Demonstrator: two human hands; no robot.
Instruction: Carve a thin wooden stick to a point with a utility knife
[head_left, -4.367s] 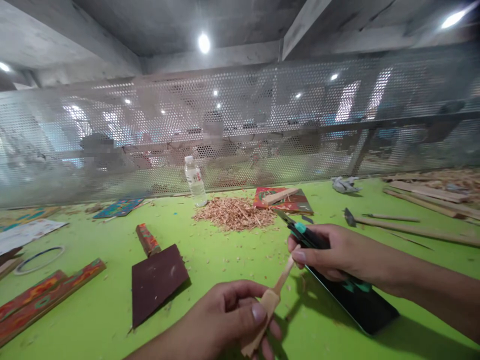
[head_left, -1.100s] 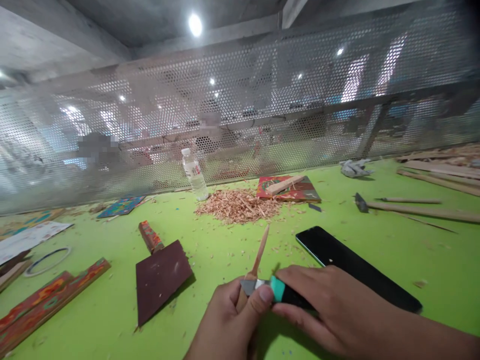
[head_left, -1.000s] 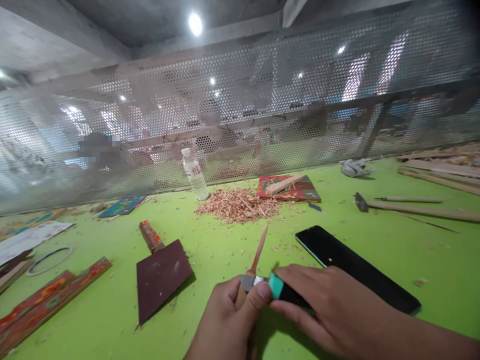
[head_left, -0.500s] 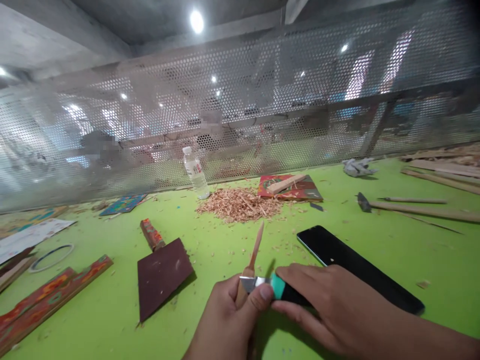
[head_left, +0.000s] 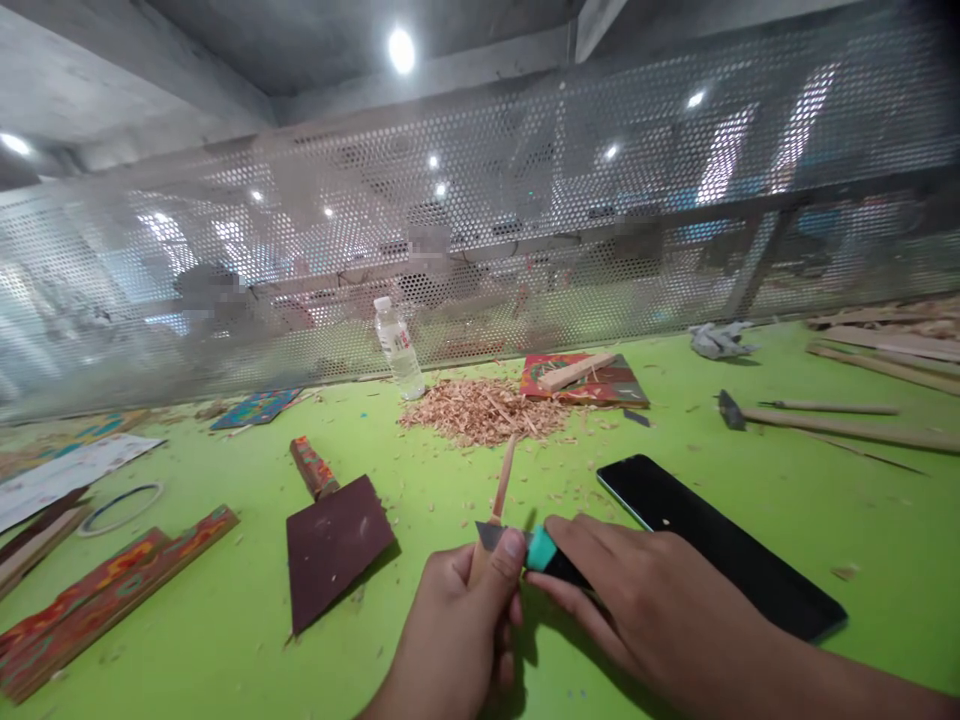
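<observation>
My left hand [head_left: 469, 610] is closed around a slim wooden stick [head_left: 503, 482], whose tapered, whittled end points away from me. In my right hand [head_left: 637, 590] is a utility knife [head_left: 541, 549] with a teal and black handle. Its metal blade [head_left: 491, 535] lies across the stick, and my left thumb presses against the blade's back. Part of the stick and most of the knife handle are hidden by my fingers. Just beyond the stick's tip is a heap of wood shavings [head_left: 480, 412].
A black phone [head_left: 720, 545] lies right of my hands, a hammer [head_left: 825, 420] beyond it. Dark red sandpaper [head_left: 337, 555] and painted wood pieces [head_left: 112, 600] are at left. A water bottle [head_left: 400, 350] stands before the perforated metal screen [head_left: 525, 240].
The knife blade has turned and shifted slightly left on the stick. Both hands have moved a little left, and the stick leans a bit differently.
</observation>
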